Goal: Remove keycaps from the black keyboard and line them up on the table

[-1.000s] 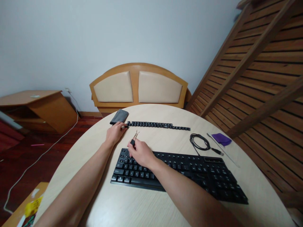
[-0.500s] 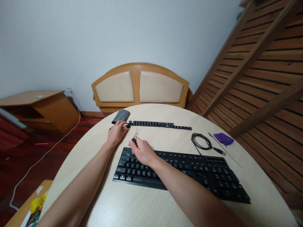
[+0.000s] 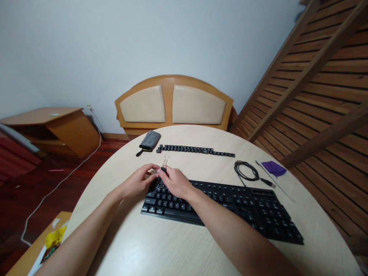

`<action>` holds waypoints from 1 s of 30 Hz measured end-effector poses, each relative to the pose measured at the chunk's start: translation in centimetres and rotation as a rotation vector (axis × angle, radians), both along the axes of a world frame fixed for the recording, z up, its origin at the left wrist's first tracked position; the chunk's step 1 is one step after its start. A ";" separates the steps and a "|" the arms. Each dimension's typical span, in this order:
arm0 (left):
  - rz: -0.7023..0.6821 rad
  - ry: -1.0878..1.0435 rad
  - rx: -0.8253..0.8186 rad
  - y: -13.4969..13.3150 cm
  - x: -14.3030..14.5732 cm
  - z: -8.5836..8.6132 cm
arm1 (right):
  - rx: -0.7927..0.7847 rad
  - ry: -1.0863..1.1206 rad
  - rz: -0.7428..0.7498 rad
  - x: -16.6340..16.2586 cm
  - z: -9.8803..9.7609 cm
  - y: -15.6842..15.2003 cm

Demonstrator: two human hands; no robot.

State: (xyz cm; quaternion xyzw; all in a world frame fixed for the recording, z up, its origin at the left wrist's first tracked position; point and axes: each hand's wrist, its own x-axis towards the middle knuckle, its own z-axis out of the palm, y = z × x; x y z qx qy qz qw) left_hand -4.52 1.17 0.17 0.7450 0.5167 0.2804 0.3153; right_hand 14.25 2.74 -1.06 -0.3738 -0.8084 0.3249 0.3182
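My right hand (image 3: 176, 182) is closed on a keycap puller (image 3: 164, 169) with a black middle and thin wire loops, held above the left end of the black keyboard (image 3: 227, 199). My left hand (image 3: 140, 180) has come up to the same tool, thumb and forefinger closing on its black middle from the left. Part of the keyboard's upper left corner is hidden behind the fingers. Beyond the hands, loose black keycaps (image 3: 189, 149) lie in a long row.
A grey pouch (image 3: 150, 140) lies at the far left of the round table (image 3: 161, 249). To the right are a coiled USB cable (image 3: 246, 171), a thin rod (image 3: 274, 182) and a purple cloth (image 3: 273, 168). A padded headboard (image 3: 174, 103) stands behind.
My left hand has left the left end of the keycap row and moved back toward me, to the puller in my right hand. The right hand stays over the keyboard.
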 end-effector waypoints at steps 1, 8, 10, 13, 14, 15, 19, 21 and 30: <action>-0.049 0.018 -0.007 -0.3 0.1 0.3 | -0.001 -0.004 0.006 0.0 0.0 0.0; -0.212 0.050 -0.078 -0.8 -0.3 0.9 | 0.005 -0.007 0.085 0.1 0.1 0.0; -0.243 0.032 -0.107 -0.9 -0.5 1.0 | 0.022 -0.031 0.097 0.1 0.1 0.0; -0.274 0.022 -0.152 -1.0 -0.5 1.5 | 0.071 -0.078 0.131 0.2 0.3 -0.2; -0.276 0.025 -0.157 -1.0 -0.5 1.7 | 0.089 -0.088 0.149 0.2 0.4 -0.3; -0.275 0.031 -0.157 -1.1 -0.4 1.9 | 0.106 -0.094 0.168 0.2 0.5 -0.4; -0.283 0.070 -0.129 -1.0 -0.3 2.1 | 0.158 -0.120 0.196 0.2 0.9 -0.6; -0.293 0.084 -0.106 -1.0 -0.4 2.1 | 0.182 -0.148 0.168 0.2 1.0 -0.6; -0.311 0.117 -0.087 -0.9 -0.7 2.1 | 0.133 -0.127 0.045 0.3 0.7 -0.2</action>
